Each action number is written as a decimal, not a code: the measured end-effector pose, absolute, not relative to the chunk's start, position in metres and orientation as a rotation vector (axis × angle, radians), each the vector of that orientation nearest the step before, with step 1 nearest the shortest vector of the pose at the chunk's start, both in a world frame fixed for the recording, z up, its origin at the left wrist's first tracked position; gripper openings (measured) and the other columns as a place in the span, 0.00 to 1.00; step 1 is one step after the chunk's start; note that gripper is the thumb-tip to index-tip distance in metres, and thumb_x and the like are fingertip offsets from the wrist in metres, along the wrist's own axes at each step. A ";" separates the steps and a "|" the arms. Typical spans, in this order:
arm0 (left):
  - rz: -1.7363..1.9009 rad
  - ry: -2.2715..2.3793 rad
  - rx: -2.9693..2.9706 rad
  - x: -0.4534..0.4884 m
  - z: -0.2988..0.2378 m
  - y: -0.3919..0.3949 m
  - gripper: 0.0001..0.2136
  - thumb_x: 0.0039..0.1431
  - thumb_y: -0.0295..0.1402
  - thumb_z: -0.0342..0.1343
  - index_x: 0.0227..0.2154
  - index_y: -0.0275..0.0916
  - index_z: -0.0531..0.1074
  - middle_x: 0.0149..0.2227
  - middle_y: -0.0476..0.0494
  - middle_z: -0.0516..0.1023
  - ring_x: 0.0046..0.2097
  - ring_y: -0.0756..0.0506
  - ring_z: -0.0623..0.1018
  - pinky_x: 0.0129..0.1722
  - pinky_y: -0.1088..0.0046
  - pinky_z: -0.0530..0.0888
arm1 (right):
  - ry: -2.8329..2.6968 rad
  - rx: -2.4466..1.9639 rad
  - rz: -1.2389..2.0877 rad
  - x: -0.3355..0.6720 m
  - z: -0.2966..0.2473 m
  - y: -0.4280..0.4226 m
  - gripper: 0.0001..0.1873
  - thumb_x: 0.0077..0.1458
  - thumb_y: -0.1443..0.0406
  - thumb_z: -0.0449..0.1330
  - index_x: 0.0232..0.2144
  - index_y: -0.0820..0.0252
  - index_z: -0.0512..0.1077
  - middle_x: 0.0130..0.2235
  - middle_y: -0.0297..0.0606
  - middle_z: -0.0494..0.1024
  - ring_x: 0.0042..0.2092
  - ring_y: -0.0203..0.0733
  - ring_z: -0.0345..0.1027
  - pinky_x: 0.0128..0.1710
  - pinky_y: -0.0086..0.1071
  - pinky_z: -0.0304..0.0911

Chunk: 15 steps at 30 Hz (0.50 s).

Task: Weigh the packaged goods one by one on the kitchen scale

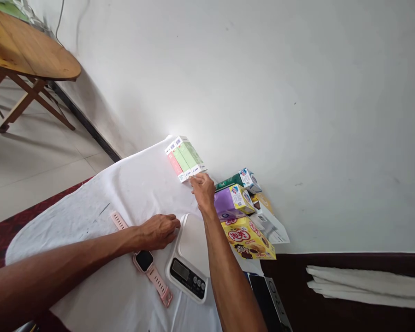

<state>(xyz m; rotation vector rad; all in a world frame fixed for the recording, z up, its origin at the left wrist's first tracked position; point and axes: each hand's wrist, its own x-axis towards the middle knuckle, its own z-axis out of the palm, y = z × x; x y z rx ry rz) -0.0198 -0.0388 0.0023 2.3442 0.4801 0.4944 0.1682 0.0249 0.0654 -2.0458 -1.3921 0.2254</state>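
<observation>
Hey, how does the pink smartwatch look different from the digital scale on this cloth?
The smartwatch has a pink strap; the digital scale has a white body.
The smartwatch is long and narrow, while the digital scale is much broader.
The digital scale has a row of buttons beside its display; the smartwatch shows none on its face.
Both have a screen and lie on the white cloth.

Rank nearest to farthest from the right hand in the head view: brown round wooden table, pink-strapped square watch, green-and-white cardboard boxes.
1. Green-and-white boxes, at the right hand.
2. Pink-strapped watch, lower left.
3. Wooden table, far upper left.
</observation>
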 end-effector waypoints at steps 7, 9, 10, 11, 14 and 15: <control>0.469 0.488 2.358 -0.020 0.003 -0.039 0.07 0.65 0.27 0.50 0.43 0.38 0.70 0.43 0.41 0.78 0.40 0.43 0.79 0.40 0.69 0.74 | -1.284 -2.005 0.209 0.180 0.055 0.027 0.22 0.50 0.50 0.64 0.41 0.57 0.72 0.41 0.42 0.81 0.42 0.49 0.75 0.39 0.39 0.71; 0.474 0.487 2.351 -0.019 0.002 -0.039 0.06 0.65 0.27 0.51 0.43 0.38 0.70 0.43 0.41 0.78 0.40 0.43 0.80 0.40 0.69 0.74 | -1.232 -2.019 0.165 0.186 0.055 0.031 0.27 0.48 0.50 0.67 0.45 0.58 0.71 0.43 0.44 0.79 0.45 0.51 0.74 0.39 0.38 0.70; 0.479 0.487 2.347 -0.019 0.001 -0.039 0.06 0.65 0.27 0.51 0.43 0.38 0.70 0.44 0.41 0.78 0.40 0.43 0.80 0.40 0.69 0.74 | -1.213 -2.025 0.148 0.188 0.054 0.034 0.29 0.47 0.50 0.68 0.46 0.59 0.70 0.44 0.44 0.79 0.46 0.51 0.73 0.39 0.37 0.70; 0.482 0.488 2.342 -0.019 0.001 -0.039 0.06 0.65 0.27 0.51 0.43 0.38 0.70 0.44 0.41 0.78 0.40 0.43 0.80 0.40 0.69 0.74 | -1.198 -2.030 0.136 0.190 0.053 0.038 0.30 0.45 0.51 0.69 0.47 0.60 0.70 0.44 0.44 0.79 0.47 0.52 0.72 0.39 0.37 0.70; 0.473 0.500 2.331 -0.019 0.002 -0.039 0.06 0.65 0.27 0.50 0.43 0.38 0.70 0.44 0.40 0.78 0.41 0.42 0.80 0.41 0.68 0.75 | -1.178 -2.038 0.117 0.192 0.048 0.048 0.30 0.45 0.52 0.72 0.47 0.61 0.70 0.46 0.44 0.78 0.48 0.50 0.72 0.43 0.38 0.69; 0.470 0.504 2.329 -0.019 0.002 -0.039 0.06 0.65 0.27 0.51 0.43 0.38 0.70 0.44 0.41 0.78 0.41 0.42 0.80 0.42 0.68 0.75 | -1.177 -2.039 0.112 0.193 0.046 0.052 0.28 0.48 0.52 0.71 0.46 0.61 0.71 0.46 0.43 0.78 0.47 0.48 0.73 0.45 0.39 0.69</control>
